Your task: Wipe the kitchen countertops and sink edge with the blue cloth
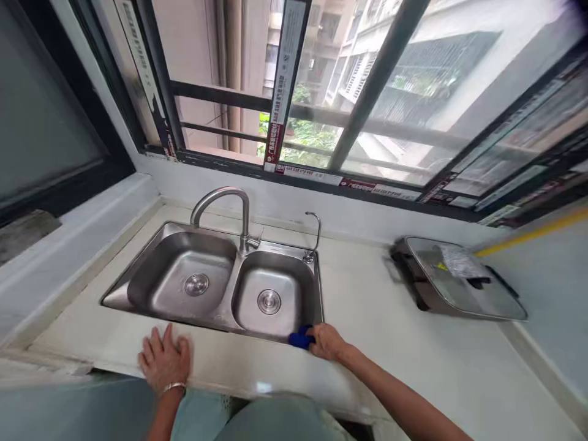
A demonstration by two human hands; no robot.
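Observation:
My right hand is closed around a blue cloth, which presses on the front right corner of the steel double sink. Part of the cloth is hidden inside my fingers. Flat on the pale countertop, just in front of the left basin, rests my left hand with its fingers spread and nothing in it. A bracelet circles that wrist. Both basins show a round drain at the bottom.
A curved faucet rises behind the basins, and a thin small spout stands at the sink's back right corner. An electric pan with a glass lid sits on the counter at right. Dark-framed windows line the back.

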